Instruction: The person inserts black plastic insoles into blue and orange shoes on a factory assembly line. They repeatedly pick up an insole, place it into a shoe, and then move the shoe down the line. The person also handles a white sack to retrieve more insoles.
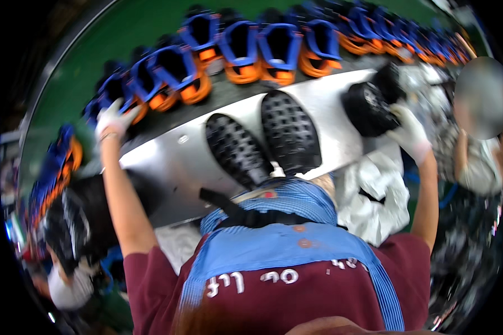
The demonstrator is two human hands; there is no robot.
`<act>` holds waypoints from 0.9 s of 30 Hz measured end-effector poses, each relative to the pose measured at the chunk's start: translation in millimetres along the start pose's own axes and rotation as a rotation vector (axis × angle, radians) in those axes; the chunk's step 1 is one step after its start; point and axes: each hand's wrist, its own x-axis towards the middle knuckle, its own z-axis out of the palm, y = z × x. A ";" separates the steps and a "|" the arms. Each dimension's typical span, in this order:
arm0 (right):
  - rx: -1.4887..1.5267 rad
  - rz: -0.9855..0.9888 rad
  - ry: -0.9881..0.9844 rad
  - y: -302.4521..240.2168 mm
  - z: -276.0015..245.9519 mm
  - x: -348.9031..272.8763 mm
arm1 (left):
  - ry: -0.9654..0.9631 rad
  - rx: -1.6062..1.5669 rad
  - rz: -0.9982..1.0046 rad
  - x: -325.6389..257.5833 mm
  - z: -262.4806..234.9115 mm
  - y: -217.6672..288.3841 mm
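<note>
My left hand (115,119), in a white glove, reaches to the far left beside a row of blue and orange shoe uppers (176,72). Its thumb and fingers are spread next to the nearest one; whether it touches is blurred. At the right, my white-gloved right hand (410,133) is closed on the edge of some black shoe soles (368,109), stacked at the end of the metal tabletop (179,162). Two loose black soles lie studded side up in front of me, a left one (237,148) and a right one (290,131).
More blue and orange uppers (363,28) line the green surface (78,72) beyond the tabletop. A black plastic-wrapped bundle (72,223) is at the lower left. Crumpled white plastic (374,192) hangs at the right. A co-worker (478,162) sits at the far right, another (67,285) at the lower left.
</note>
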 end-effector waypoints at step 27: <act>0.408 -0.066 0.195 -156.5 -59.1 33.3 | -0.001 -0.540 0.346 -36.9 -23.9 67.1</act>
